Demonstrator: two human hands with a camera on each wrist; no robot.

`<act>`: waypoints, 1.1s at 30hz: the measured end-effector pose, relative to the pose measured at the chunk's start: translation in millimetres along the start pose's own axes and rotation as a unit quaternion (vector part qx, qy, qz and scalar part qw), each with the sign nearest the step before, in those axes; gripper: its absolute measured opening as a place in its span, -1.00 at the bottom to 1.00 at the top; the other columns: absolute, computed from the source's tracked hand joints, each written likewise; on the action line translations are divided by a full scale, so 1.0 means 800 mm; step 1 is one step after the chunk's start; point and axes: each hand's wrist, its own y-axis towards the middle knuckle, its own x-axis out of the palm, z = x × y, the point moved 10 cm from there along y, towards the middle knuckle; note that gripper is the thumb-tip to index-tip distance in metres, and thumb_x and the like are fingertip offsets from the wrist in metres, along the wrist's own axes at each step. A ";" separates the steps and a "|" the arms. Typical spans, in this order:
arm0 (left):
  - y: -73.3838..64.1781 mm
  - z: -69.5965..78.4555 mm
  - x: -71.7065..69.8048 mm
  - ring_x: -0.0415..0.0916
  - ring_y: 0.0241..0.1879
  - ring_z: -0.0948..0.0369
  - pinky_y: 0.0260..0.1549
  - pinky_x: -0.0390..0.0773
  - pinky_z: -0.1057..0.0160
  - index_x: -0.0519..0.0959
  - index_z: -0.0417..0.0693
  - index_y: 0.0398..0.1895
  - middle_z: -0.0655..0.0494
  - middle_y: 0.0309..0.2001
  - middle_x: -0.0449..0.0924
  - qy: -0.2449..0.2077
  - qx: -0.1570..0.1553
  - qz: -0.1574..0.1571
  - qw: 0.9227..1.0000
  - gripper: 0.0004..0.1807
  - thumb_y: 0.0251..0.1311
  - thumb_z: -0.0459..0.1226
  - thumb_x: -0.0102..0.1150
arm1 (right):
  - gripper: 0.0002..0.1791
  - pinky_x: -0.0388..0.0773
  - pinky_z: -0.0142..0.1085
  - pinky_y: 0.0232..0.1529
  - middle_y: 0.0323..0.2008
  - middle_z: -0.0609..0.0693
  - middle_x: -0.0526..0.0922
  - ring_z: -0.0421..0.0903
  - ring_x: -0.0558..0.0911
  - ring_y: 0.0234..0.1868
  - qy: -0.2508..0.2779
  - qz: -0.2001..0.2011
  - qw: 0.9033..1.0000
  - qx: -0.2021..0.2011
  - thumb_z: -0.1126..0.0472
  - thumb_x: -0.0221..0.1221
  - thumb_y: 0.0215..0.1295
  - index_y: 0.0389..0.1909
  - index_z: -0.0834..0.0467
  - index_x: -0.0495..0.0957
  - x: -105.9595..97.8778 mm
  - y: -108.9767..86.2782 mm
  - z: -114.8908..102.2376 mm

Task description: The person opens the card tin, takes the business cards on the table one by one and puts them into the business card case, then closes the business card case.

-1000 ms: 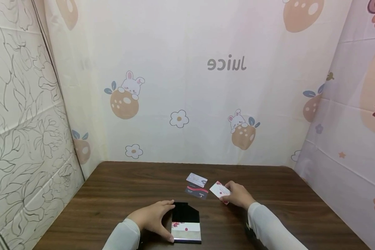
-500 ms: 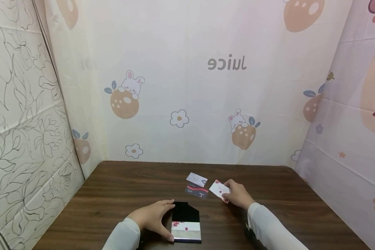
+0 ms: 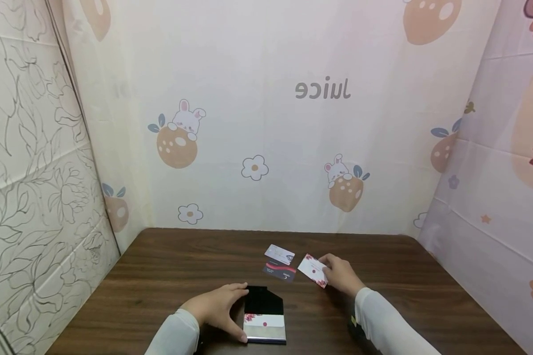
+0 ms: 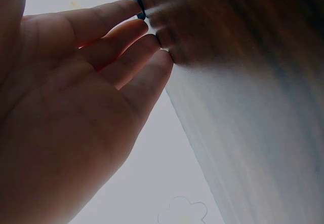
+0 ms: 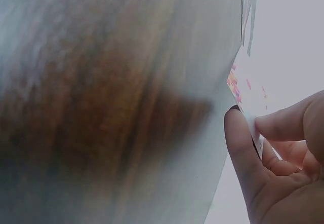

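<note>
My right hand [image 3: 344,276] pinches a white business card with red flowers [image 3: 312,270] by its right side, thumb on the face, as the right wrist view shows. The card looks to be on or just above the table. At the front, my left hand [image 3: 219,308] rests along the left edge of a black and silver card case [image 3: 265,334]. Its thumb touches the lower left corner and its straight fingers [image 4: 149,77] reach the upper left. The case's black flap [image 3: 263,301] lies open, and a white card with red flowers [image 3: 271,321] shows inside.
A pale card [image 3: 280,254] and a dark card with a red stripe [image 3: 279,271] lie together left of the held card. Brown wooden table [image 3: 169,266] extends around them. A printed curtain [image 3: 257,123] hangs behind the table's far edge.
My right thumb has slid a little to the right along the card, so more of its face shows. The left hand and the card case have stayed in place.
</note>
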 end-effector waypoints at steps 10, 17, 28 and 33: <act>0.001 -0.001 0.000 0.15 0.45 -0.02 0.34 0.27 -0.07 0.36 -0.17 0.43 -0.02 0.49 0.20 0.004 -0.002 0.001 1.000 0.10 -0.15 0.22 0.54 | -0.77 0.52 -0.13 -0.23 -0.22 0.09 0.66 -0.05 0.52 -0.31 0.003 0.000 1.000 0.012 0.44 0.11 0.33 -0.03 0.30 0.59 -0.005 -0.001 -0.001; 0.001 -0.001 0.000 0.15 0.45 -0.01 0.35 0.27 -0.05 0.36 -0.19 0.42 -0.03 0.49 0.21 0.009 0.001 0.002 1.000 0.11 -0.15 0.21 0.54 | -0.79 0.48 -0.18 -0.30 -0.33 0.02 0.60 -0.06 0.49 -0.34 0.013 0.003 1.000 0.027 0.39 0.14 0.36 -0.03 0.27 0.60 -0.007 -0.001 -0.001; 0.001 -0.002 0.001 0.15 0.45 -0.02 0.34 0.28 -0.06 0.36 -0.17 0.43 -0.02 0.49 0.21 0.007 -0.002 0.003 1.000 0.11 -0.15 0.22 0.54 | -0.81 0.51 -0.15 -0.18 -0.14 0.04 0.66 -0.05 0.53 -0.25 0.044 0.011 0.999 0.016 0.33 0.17 0.41 -0.01 0.14 0.60 -0.002 -0.003 -0.022; 0.001 -0.001 0.001 0.15 0.45 -0.02 0.34 0.27 -0.07 0.36 -0.17 0.43 -0.02 0.49 0.20 0.004 -0.001 0.003 1.000 0.11 -0.15 0.22 0.54 | -0.81 0.52 -0.16 -0.16 -0.13 0.01 0.66 -0.06 0.54 -0.23 0.050 0.004 0.999 0.013 0.32 0.19 0.40 -0.01 0.11 0.61 0.004 -0.006 -0.034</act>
